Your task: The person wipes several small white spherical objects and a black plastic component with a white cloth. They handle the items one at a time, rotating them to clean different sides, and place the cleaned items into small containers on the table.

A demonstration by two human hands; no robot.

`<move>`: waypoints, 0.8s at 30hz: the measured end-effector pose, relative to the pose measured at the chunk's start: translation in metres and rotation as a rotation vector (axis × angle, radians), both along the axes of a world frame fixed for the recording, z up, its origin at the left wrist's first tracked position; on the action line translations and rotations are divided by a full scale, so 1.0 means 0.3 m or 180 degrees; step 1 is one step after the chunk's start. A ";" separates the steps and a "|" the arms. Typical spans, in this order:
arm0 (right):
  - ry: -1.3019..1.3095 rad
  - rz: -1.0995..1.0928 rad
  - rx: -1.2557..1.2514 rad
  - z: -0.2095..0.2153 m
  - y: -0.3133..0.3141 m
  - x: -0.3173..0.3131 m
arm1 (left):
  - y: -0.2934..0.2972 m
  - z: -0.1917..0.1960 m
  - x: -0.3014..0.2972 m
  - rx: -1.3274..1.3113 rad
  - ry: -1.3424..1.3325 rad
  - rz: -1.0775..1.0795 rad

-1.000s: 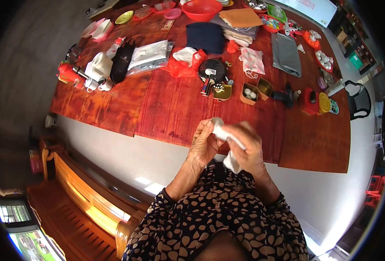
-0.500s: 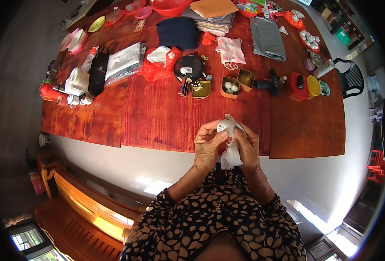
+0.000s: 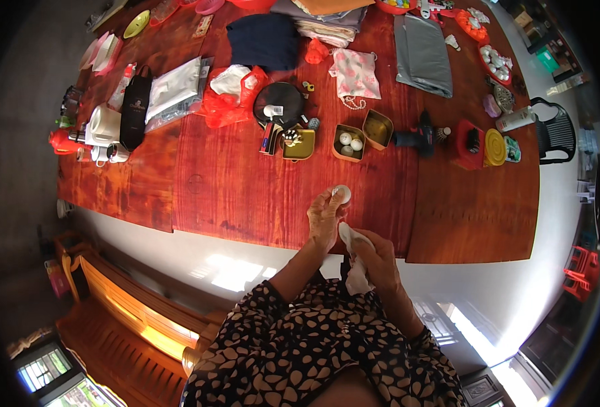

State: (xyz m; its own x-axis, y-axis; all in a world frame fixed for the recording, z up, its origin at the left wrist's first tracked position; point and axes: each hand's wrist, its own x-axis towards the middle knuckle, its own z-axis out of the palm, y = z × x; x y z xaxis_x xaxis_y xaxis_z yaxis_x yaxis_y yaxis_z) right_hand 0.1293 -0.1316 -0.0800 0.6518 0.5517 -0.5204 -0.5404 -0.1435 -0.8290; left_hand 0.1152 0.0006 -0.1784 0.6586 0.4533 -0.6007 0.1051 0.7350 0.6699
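Note:
In my left hand [image 3: 323, 220] is a small white ball [image 3: 342, 194], pinched at the fingertips over the front part of the table. My right hand [image 3: 381, 263] lies lower and nearer my body, closed on a crumpled white cloth [image 3: 357, 271] that dangles below the fingers; whether it is fabric or tissue I cannot tell. The cloth and the ball are apart. Beyond the left hand sits a small tan box [image 3: 348, 155] with several whitish balls [image 3: 347, 140] inside. A second tan box [image 3: 378, 129] stands tilted against it.
On the red wooden table [image 3: 246, 197], a third tan box [image 3: 298, 150] and a black round pouch [image 3: 277, 102] sit left of the ball box. To its right are a dark cordless drill [image 3: 418, 136] and a yellow lid [image 3: 495, 146]. A wooden bench [image 3: 124, 319] stands behind at left.
My hands have come apart. The left has carried the ball forward off the cloth, while the right has drawn back toward my body with the cloth. The view has shifted slightly.

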 end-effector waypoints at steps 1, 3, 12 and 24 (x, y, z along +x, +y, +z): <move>-0.0074 0.0023 -0.0141 -0.008 -0.007 0.024 | 0.002 -0.044 0.029 -0.0126 0.0049 0.0074; 0.0051 -0.0002 -0.0190 -0.021 -0.034 0.070 | 0.006 -0.150 0.081 -0.0390 0.0160 0.0242; 0.0131 0.0007 -0.0760 -0.091 -0.125 0.225 | 0.017 -0.444 0.355 -0.0400 0.0397 0.0458; 0.0473 0.0103 -0.0485 -0.212 -0.123 0.307 | 0.077 -0.543 0.367 -0.0013 0.0832 0.1005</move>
